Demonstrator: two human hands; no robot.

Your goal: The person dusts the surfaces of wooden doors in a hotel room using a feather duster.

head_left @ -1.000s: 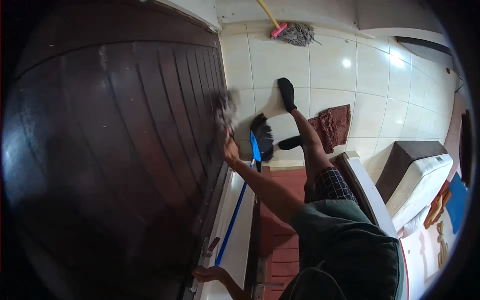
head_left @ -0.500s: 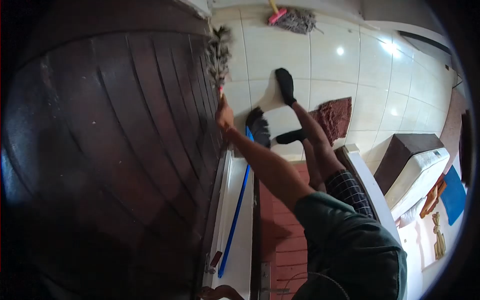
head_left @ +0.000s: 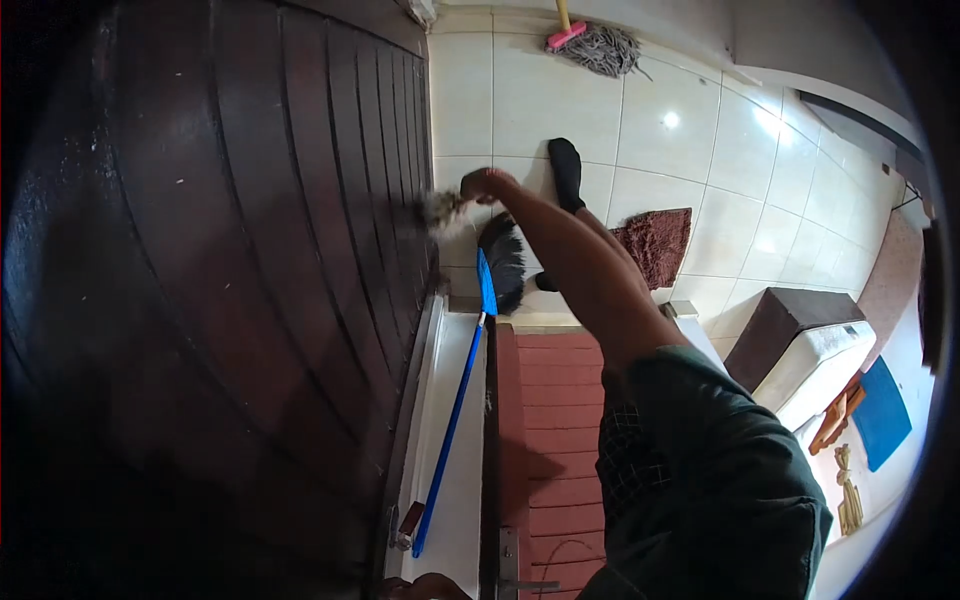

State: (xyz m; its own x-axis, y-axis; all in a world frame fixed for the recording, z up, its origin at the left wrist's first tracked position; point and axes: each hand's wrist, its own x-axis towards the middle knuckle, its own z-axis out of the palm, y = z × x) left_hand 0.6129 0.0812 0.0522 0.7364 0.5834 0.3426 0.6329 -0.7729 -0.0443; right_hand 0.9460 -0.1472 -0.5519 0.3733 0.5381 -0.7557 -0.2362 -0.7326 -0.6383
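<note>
My right hand is closed around the handle of a feather duster. The duster's grey feathers, blurred by motion, are against or very close to the edge of the dark wooden door, low down by the floor. At the bottom border only part of my left hand shows, beside the door's edge near the metal latch; its fingers are mostly cut off. A broom with a blue handle and dark bristles stands by the door frame, beneath my right forearm.
A mop with a pink head lies on the cream tiles. My dark-socked foot is beside a brown mat. A red slatted panel is below; a dark-and-white box-shaped item stands at right.
My right hand has moved to the right and slightly up in the view. The duster, earlier pointing upward along the door edge, now points left and down. The door surface has shifted in view.
</note>
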